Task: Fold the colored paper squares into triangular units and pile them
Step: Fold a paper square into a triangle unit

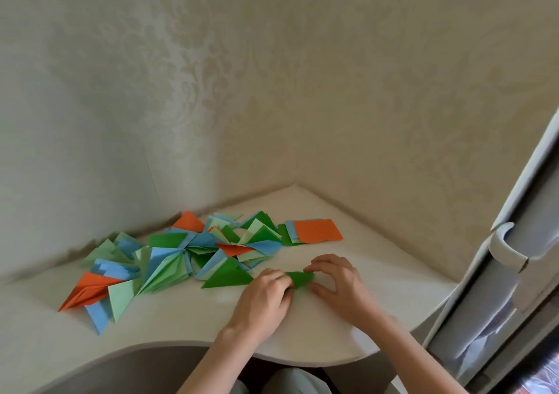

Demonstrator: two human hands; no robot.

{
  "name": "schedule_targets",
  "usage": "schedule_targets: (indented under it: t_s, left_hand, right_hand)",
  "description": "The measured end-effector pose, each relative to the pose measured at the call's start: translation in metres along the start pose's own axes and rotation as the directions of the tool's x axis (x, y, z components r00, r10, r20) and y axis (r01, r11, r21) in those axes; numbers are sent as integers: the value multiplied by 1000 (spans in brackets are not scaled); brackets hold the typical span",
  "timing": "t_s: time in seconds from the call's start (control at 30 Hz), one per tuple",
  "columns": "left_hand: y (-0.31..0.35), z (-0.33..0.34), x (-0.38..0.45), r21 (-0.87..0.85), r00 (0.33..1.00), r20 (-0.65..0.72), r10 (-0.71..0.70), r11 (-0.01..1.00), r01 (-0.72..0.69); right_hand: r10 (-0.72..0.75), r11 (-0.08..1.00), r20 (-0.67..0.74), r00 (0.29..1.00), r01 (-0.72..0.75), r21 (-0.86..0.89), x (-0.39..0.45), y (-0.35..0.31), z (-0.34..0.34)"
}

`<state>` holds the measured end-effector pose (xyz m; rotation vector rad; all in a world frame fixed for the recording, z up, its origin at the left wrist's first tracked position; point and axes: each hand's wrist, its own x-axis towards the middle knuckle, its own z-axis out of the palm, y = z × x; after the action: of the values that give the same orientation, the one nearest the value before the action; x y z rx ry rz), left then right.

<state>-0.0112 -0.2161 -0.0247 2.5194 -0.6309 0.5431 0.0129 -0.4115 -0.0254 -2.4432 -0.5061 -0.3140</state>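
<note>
Nearest, two bare forearms reaching in over the curved front edge of the cream corner table [169,327]. Left hand [262,297], fingers curled, pinching the near-left end of a small dark green paper piece [300,279] lying flat on the tabletop. Right hand [338,284] arched over the other end, fingertips pressing the far edge, thumb down at the near side. Just left of that, touching the work, a finished dark green triangle [227,276]. Further left and back, a loose sprawl of folded triangular units [169,257] in orange, blue, light and dark green, overlapping. Beyond the hands, near the corner, a small stack of flat squares [314,231], orange on top. Behind, patterned beige wallpaper [272,91]. Far right, a white frame [514,242].
</note>
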Motion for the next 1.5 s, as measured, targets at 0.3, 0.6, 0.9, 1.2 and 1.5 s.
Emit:
schedule_targets:
  t_s: [0.3,0.6,0.9,1.2,1.5]
  left_hand:
    - [-17,-8,-9,-94,986,-54,-161,983,155]
    - [-7,5,-2,-124,951,-153,-269,960,251]
    - [-1,13,1,-115,921,-200,-334,942,316]
    - [-10,13,0,-219,917,-142,-372,916,337]
    - [-9,7,-6,-256,921,-98,-378,904,344]
  right_hand:
    - [64,997,12,998,-65,48,5,-11,19]
    - [222,973,17,975,-223,65,13,-12,27]
    - [249,961,-68,966,-255,-103,15,-20,39]
    - [329,944,-1,944,-329,-25,22,-19,34]
    - [329,931,0,944,-324,169,18,-13,30]
